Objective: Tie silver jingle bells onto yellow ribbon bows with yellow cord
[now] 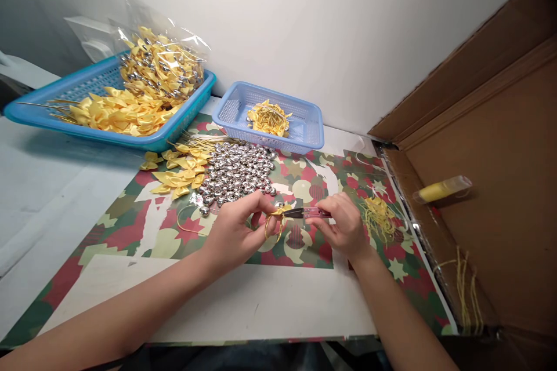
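With my left hand (243, 221) I pinch a yellow satin bow (282, 209) with a looped gold cord (281, 231) above the white counter (96, 179); my right hand (342, 221) grips a black-tipped, pink-handled tool (310, 213) pointed at it. Beyond lie shiny silver beads (239, 168), then a blue perforated plastic basket (300, 142).

- Left hand (237, 223), middle of the frame: bare, with a rounded back that runs smoothly into the wrist
- Right hand (343, 223), right of the middle: bare too, compact in outline, its nails too small to make out clearly
- Left forearm (152, 298), lower left: uncovered from the wrist to the frame's edge, slim at the wrist and broader toward the lower left corner
- Right forearm (391, 307), lower right: uncovered as well, plain and smooth, widening toward the bottom edge
- Clothing (287, 356), bottom middle: a strip that looks like dark cloth, nearly black with a bluish tinge, its cut too shadowed to tell
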`<state>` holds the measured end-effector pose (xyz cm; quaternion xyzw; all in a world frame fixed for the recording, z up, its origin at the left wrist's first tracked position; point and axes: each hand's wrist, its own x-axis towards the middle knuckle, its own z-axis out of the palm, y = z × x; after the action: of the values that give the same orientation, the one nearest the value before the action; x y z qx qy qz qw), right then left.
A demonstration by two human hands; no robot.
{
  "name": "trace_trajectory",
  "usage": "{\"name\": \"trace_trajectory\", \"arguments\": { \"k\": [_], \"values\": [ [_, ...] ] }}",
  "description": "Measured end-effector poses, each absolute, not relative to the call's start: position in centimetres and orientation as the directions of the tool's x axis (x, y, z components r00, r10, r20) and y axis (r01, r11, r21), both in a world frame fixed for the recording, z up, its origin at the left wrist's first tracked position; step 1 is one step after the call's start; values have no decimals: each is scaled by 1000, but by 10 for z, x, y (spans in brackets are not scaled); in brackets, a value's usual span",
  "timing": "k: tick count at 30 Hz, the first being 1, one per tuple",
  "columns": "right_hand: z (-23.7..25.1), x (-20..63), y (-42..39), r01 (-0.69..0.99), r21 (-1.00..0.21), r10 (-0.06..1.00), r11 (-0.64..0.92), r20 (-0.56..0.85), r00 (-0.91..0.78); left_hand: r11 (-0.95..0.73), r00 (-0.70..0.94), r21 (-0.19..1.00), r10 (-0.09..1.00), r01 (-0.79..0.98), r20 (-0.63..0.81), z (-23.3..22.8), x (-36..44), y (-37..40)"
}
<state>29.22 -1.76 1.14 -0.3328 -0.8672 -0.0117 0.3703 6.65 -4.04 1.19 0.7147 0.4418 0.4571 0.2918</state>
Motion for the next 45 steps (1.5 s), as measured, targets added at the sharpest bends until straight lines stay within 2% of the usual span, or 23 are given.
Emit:
{"name": "trace_trajectory", "arguments": {
  "k": [16, 40, 45],
  "values": [
    [12, 291, -18, 586, -220, 562, 780, 659, -500, -356, 203, 865, 932, 354, 300, 10, 66, -41],
    [14, 290, -20, 595, -175, 546, 785, 649, -530, -336, 204, 865, 939, 372, 277, 8, 65, -40],
    [12, 295, -17, 604, -196, 553, 772, 675, -488, -280, 190, 896, 955, 345, 226, 7, 65, -39]
  ]
}}
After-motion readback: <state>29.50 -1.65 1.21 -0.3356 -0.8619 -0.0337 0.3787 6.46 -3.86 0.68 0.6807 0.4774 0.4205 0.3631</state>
